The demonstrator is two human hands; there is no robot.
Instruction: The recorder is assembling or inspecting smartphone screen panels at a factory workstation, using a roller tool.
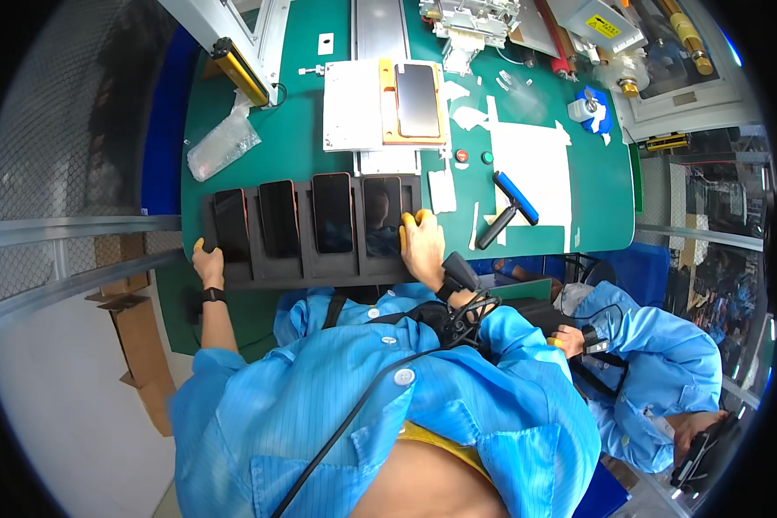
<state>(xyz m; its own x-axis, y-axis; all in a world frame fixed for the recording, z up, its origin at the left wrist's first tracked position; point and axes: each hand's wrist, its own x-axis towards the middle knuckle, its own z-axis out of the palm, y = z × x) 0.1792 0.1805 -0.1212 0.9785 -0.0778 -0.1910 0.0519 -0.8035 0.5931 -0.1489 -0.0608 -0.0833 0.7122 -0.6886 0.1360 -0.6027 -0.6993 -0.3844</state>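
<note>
A black tray [272,273] lies along the near edge of the green table, with several dark-screened phones [333,213] side by side in its slots. At its left end my left hand [209,266] is closed on the tray's corner, a yellow cover on a fingertip. My right hand [424,249], also with yellow fingertip covers, is curled round the right end, close beside the rightmost phone [382,216]. Beyond the tray, another phone [417,101] lies in an orange-edged holder [389,104] on a white fixture plate [351,105].
Right of the tray, a blue roller with a black handle [516,203] lies by white sheets [531,160]. Red [462,156] and green [487,158] buttons sit near the fixture. A clear plastic bag [223,147] lies at left. A co-worker in blue [656,345] is at my right.
</note>
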